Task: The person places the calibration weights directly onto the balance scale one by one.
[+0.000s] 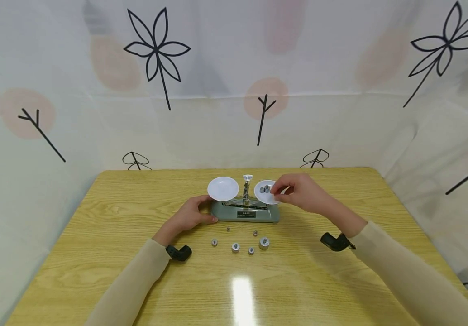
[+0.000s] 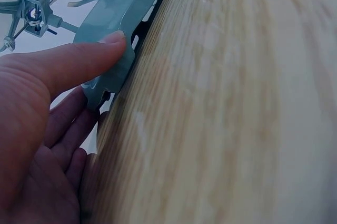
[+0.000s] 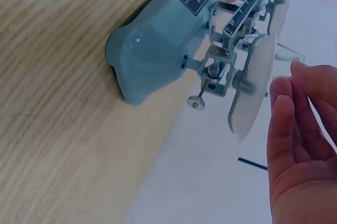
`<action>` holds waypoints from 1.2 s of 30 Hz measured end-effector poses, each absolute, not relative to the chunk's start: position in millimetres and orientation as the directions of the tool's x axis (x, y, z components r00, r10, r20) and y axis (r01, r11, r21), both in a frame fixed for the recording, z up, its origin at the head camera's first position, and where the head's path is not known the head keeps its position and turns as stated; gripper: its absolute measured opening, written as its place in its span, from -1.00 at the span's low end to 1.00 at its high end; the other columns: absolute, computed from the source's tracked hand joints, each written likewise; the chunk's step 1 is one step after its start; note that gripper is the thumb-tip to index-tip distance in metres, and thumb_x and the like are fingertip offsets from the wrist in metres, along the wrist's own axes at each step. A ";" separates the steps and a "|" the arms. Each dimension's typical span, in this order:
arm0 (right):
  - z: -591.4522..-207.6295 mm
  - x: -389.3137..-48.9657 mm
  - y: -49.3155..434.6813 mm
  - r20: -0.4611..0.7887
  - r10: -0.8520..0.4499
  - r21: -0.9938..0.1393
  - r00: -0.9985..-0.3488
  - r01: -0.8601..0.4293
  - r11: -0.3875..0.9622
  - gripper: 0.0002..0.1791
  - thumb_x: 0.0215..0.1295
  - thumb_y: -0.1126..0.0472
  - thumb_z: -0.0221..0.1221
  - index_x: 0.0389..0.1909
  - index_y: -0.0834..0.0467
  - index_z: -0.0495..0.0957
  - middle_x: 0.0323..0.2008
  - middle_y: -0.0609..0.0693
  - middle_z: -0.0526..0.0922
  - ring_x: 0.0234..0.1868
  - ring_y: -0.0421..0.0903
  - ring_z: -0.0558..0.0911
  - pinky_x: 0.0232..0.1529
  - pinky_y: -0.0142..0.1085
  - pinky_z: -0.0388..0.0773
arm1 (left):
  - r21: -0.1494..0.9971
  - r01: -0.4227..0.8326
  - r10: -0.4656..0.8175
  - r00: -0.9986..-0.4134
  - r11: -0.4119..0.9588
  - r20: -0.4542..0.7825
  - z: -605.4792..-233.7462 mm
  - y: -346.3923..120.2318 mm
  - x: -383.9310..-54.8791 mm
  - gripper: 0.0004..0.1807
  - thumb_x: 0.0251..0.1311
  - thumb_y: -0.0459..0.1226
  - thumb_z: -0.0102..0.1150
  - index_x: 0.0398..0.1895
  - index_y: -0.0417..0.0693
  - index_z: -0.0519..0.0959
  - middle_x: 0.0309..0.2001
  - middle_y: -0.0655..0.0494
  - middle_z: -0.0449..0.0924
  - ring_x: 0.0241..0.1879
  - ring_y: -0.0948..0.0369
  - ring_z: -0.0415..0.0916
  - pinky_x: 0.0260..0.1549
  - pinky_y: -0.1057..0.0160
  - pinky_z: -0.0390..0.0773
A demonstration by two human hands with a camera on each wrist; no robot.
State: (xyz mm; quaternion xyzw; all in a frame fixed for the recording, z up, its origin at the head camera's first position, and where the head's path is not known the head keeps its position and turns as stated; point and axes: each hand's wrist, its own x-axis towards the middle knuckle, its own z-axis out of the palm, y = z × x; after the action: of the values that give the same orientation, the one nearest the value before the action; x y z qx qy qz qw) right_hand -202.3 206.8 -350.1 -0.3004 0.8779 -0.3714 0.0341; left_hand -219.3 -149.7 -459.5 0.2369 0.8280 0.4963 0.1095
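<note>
The left hand (image 1: pixel 188 214) holds the left end of the grey-green base (image 1: pixel 226 213) of a two-pan balance scale (image 1: pixel 246 195), its thumb along the front edge and its fingers around the end. The right hand (image 1: pixel 298 193) is at the right edge of the right pan (image 1: pixel 265 199), thumb and fingertips drawn together; I cannot tell whether they pinch anything. Just beside those fingertips, two small metal weights (image 1: pixel 264 189) stand on that pan.

The scale sits near the centre of the frame, the white left pan (image 1: pixel 223 188) to the left of its post. A dark nameplate (image 1: pixel 246 214) marks the base's front, and the right wrist view shows a graduated beam (image 3: pixel 246 10) above it.

Below the scale, six metal weights (image 1: pixel 264 243) of differing sizes stand apart on the wood-grain table (image 1: pixel 136 199). Black wrist cameras (image 1: pixel 335 242) are strapped to both wrists, next to beige sleeves (image 1: pixel 413 276). Across the upper frame hangs a pale cloth (image 1: pixel 213 131) with black plant outlines and pinkish blots.
</note>
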 end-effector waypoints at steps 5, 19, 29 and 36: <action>-354.3 -193.6 205.8 0.190 -0.577 -0.671 -0.794 -0.534 0.515 -0.83 0.21 0.39 0.36 -0.20 0.12 0.72 -0.26 -0.13 0.69 -0.24 -0.16 0.64 -0.27 -0.27 0.62 | 0.869 0.272 0.490 -0.871 0.412 0.040 -458.1 -149.3 -217.9 -0.27 0.03 -0.35 0.50 0.34 -0.16 0.46 0.29 -0.01 0.48 0.37 0.04 0.27 0.36 -0.03 0.21; -358.2 -172.9 205.9 0.300 -0.569 -0.657 -0.765 -0.599 0.458 -0.76 0.17 0.45 0.37 -0.23 0.07 0.70 -0.26 -0.10 0.66 -0.26 -0.19 0.62 -0.24 -0.30 0.65 | 0.866 0.278 0.491 -0.870 0.416 0.043 -459.8 -151.2 -218.2 -0.24 0.03 -0.32 0.51 0.36 -0.12 0.45 0.31 0.01 0.46 0.39 0.04 0.25 0.36 -0.04 0.20; -369.1 -159.7 201.8 0.283 -0.595 -0.700 -0.752 -0.587 0.408 -0.75 0.19 0.43 0.36 -0.23 0.02 0.70 -0.24 -0.06 0.69 -0.25 -0.19 0.62 -0.23 -0.31 0.64 | 0.864 0.282 0.495 -0.868 0.416 0.045 -461.4 -150.6 -219.8 -0.25 0.04 -0.31 0.51 0.36 -0.10 0.45 0.31 0.01 0.46 0.39 0.03 0.25 0.36 -0.07 0.21; -381.5 -154.5 199.3 0.289 -0.605 -0.712 -0.742 -0.589 0.383 -0.75 0.20 0.42 0.36 -0.22 0.00 0.70 -0.24 -0.01 0.69 -0.24 -0.19 0.62 -0.24 -0.31 0.64 | 0.865 0.279 0.491 -0.870 0.416 0.044 -459.8 -150.0 -219.9 -0.26 0.03 -0.32 0.51 0.34 -0.09 0.47 0.30 0.03 0.48 0.39 0.06 0.26 0.36 -0.04 0.20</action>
State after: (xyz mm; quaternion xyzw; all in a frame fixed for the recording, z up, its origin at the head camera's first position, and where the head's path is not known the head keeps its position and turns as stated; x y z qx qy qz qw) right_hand -154.5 199.3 -381.5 -0.3589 0.8315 -0.4240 0.0092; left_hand -219.9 -150.0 -459.8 0.2308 0.8345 0.4884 0.1087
